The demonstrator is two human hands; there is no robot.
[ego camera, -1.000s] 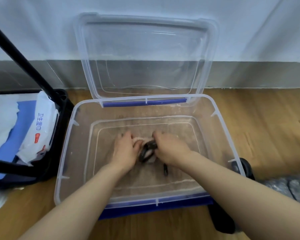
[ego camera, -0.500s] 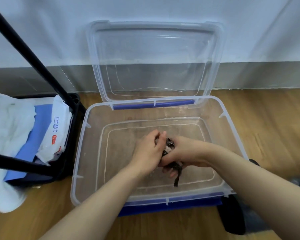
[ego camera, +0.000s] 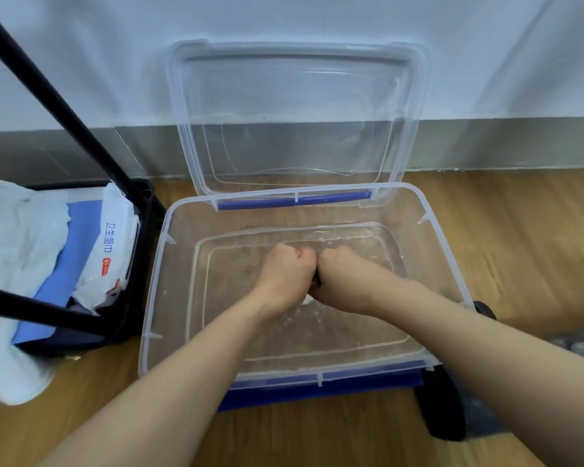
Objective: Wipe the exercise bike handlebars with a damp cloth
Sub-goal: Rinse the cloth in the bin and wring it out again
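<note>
Both my hands are down inside a clear plastic box (ego camera: 155, 284) that holds shallow water. My left hand (ego camera: 285, 273) and my right hand (ego camera: 343, 274) are clenched into fists, knuckles pressed together, squeezing a small cloth between them. Only slivers of the cloth (ego camera: 307, 301) show: a pale bit under the fists and a dark edge between them. Drops and ripples mark the water below the fists. No exercise bike handlebar is recognisable in this view.
The box's clear lid (ego camera: 297, 116) stands open against the wall. On the left a black frame with slanted black bars (ego camera: 64, 109) holds a white towel (ego camera: 11, 251), a blue sheet and a wet-wipes pack (ego camera: 110, 251). A black wheel (ego camera: 444, 404) sits by the box's near right corner.
My hands went from handling the cloth loosely in the water to clenching it tight between both fists, hiding almost all of it. The view shifted slightly left.
</note>
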